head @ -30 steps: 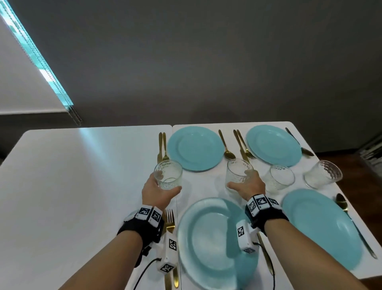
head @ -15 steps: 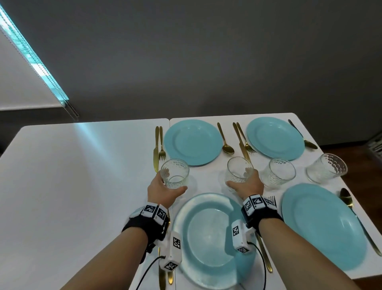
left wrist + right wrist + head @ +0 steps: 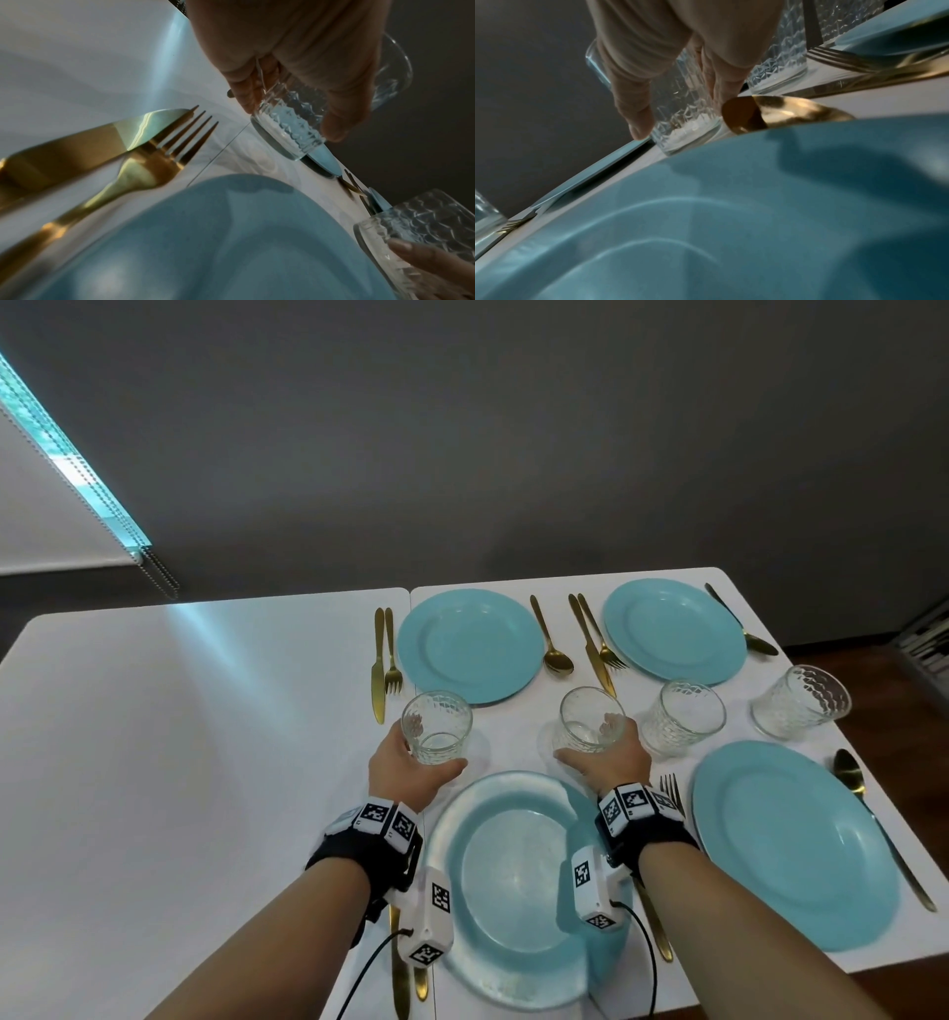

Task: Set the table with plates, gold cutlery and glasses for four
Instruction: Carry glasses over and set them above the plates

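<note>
Glass fills both our hands. From the head view, our left hand [image 3: 405, 765] wraps a tumbler, the left glass [image 3: 436, 726], between the far-left plate [image 3: 470, 644] and the near plate [image 3: 518, 886], just past the near plate's left rim. Our right hand [image 3: 606, 760] wraps the right glass [image 3: 590, 719] beyond the same plate's right rim. Two more glasses stand untouched toward the right edge of the table [image 3: 179, 737]: the third glass [image 3: 683, 716] just beside our right hand, the fourth glass [image 3: 801, 701] near the right edge. Four turquoise plates lie on the table's right half, two at the far edge, two at the near edge, each flanked by gold cutlery.

From the left wrist, our left hand [image 3: 295, 50] has fingers [image 3: 245, 95] and thumb curled round the left glass [image 3: 290, 123]; its base sits on or just over the table, we cannot tell which. A gold knife [image 3: 85, 146] and fork [image 3: 154, 162] lie side by side left of the near plate [image 3: 205, 243].

From the right wrist, our right hand [image 3: 680, 50] curls round the right glass [image 3: 687, 121], its base at the table by the near plate [image 3: 731, 223]. A gold utensil tip [image 3: 770, 113] peeks over the plate's rim; the third glass [image 3: 780, 60] stands just beyond.
</note>
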The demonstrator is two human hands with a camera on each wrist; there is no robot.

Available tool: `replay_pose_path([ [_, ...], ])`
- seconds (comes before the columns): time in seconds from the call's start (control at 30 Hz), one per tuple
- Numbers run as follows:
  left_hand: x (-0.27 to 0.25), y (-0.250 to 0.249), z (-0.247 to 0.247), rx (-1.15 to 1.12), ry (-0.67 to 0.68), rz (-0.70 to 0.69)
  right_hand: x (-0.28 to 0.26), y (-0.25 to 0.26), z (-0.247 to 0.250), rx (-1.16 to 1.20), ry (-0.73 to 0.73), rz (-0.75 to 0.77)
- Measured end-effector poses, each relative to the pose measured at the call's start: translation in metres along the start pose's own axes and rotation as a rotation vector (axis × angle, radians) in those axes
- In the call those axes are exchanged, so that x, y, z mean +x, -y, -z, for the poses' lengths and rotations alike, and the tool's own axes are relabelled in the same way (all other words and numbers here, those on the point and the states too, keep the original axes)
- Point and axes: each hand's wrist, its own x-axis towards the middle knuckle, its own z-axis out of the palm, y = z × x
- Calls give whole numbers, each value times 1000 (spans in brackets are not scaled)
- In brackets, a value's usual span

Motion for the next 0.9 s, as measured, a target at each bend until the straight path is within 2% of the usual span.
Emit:
replay_pose_path([
  [0.43, 6, 9, -24, 45, 38, 3, -8, 6, 19, -92, 110, -26],
  [0.9, 12, 9, -32, 70, 22, 10, -13, 4, 22, -128, 150, -17],
])
